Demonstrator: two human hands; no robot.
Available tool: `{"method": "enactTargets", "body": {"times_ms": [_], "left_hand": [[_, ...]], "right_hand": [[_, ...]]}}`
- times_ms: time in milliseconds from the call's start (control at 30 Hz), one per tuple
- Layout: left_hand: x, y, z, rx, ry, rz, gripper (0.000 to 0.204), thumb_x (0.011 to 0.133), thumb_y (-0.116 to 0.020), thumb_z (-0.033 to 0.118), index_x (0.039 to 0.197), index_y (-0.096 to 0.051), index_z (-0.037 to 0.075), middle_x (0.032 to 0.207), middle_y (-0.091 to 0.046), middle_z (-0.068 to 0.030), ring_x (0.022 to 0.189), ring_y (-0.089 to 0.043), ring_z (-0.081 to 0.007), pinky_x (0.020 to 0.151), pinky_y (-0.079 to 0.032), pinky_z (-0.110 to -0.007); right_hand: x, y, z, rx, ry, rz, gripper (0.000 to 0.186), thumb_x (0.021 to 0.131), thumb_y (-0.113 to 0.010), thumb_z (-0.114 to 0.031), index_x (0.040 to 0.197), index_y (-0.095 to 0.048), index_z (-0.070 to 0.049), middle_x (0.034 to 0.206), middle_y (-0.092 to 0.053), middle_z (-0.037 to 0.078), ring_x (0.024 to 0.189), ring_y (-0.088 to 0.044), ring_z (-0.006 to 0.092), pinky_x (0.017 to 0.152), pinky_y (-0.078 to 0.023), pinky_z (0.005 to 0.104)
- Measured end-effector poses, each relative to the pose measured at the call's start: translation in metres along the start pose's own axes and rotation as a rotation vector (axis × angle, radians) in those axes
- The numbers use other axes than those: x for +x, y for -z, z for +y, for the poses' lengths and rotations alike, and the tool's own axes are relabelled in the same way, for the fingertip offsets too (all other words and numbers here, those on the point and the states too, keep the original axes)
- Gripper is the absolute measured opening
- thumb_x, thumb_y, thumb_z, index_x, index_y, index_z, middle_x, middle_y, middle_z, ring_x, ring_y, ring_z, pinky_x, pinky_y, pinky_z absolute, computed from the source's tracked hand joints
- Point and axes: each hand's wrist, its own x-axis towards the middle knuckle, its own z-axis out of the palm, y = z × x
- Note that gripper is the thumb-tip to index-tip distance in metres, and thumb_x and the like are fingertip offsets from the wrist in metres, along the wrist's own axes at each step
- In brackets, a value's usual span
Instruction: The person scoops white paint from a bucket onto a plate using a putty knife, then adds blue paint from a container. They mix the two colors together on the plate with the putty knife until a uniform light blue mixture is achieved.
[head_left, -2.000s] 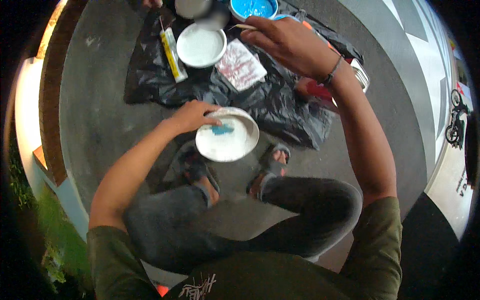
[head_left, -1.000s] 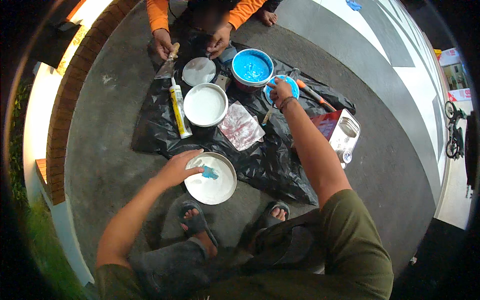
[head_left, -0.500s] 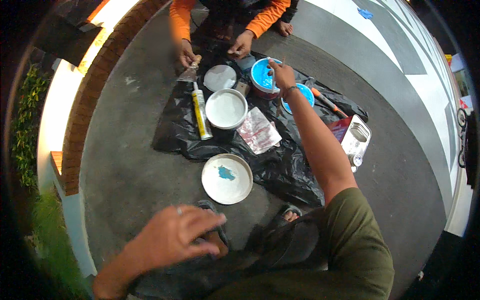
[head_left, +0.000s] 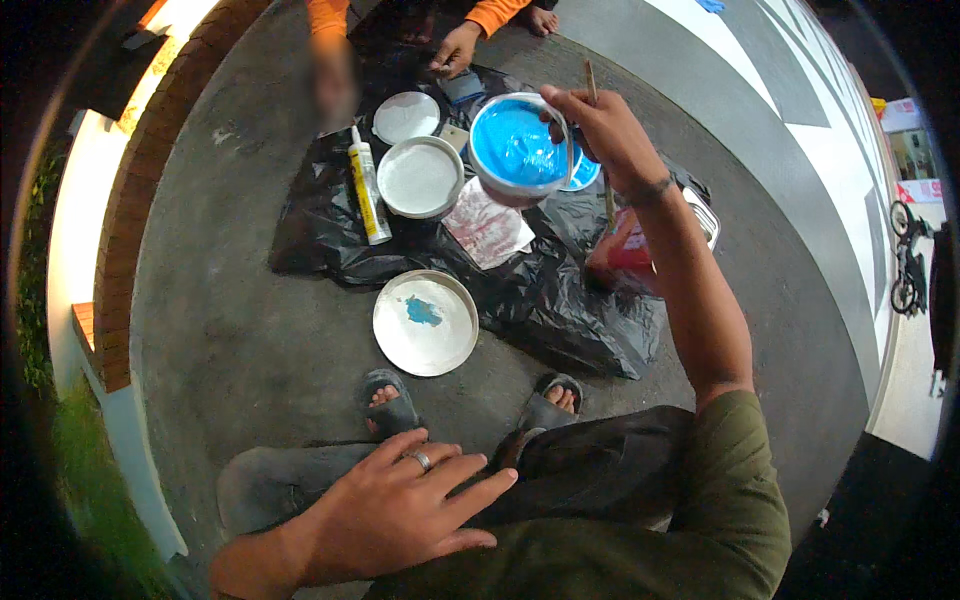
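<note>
My right hand (head_left: 605, 135) is closed on the handle of a bucket of bright blue paint (head_left: 515, 140), which hangs slightly tilted over the black plastic sheet (head_left: 560, 320). A thin wooden stick (head_left: 590, 80) also passes through that hand; its lower part shows below the fingers. My left hand (head_left: 400, 500), a ring on one finger, is open and empty over my lap, fingers spread. Ahead of my feet lies a round white lid (head_left: 425, 345) with a blue paint smear. A second blue-paint container (head_left: 585, 175) is partly hidden behind the bucket.
On the sheet are a white tub (head_left: 420, 178), a pale round lid (head_left: 406, 117), a yellow-and-white sealant tube (head_left: 368, 190), a stained cloth (head_left: 487, 225) and a red can (head_left: 628, 255). Across from me, a person in orange sleeves has a hand (head_left: 457, 48) near the sheet.
My right hand has raised the paint bucket off the sheet and nearer to me. My left hand has moved right and spread flatter over my lap. The view has shifted.
</note>
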Motion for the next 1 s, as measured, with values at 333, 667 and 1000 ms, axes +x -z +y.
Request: {"method": "enactTargets", "body": {"times_ms": [333,667,1000], "left_hand": [[0.003,0.010,-0.017,0.104,0.041,-0.120,0.060,0.087,-0.067,0.048,0.136,-0.058,0.015,0.122,-0.062,-0.0109,0.116,-0.058,-0.0262,0.111,-0.037,-0.049],[0.017,0.017,-0.026,0.113,0.096,-0.227,0.065,0.083,-0.071,0.047,0.137,-0.056,0.014,0.125,-0.060,-0.0147,0.120,-0.056,-0.0313,0.107,-0.040,-0.053],[0.023,0.010,-0.040,0.077,0.167,-0.304,0.066,0.082,-0.073,0.044,0.138,-0.056,0.014,0.126,-0.060,-0.0161,0.118,-0.058,-0.0341,0.106,-0.040,-0.055]], "right_hand": [[-0.081,-0.024,0.043,-0.096,-0.084,-0.361,0.041,0.100,-0.063,-0.035,0.088,-0.068,0.003,0.076,-0.068,0.006,0.071,-0.063,0.0113,0.068,-0.050,0.0292],[-0.139,-0.043,0.087,-0.411,0.088,-0.507,0.037,0.092,-0.068,-0.038,0.096,-0.067,-0.002,0.081,-0.070,0.021,0.075,-0.068,0.0415,0.069,-0.053,0.0480],[-0.189,-0.069,0.101,-0.687,0.134,-0.781,0.042,0.095,-0.063,-0.031,0.130,-0.053,-0.009,0.108,-0.064,0.020,0.079,-0.069,0.0399,0.067,-0.056,0.0494]]}}
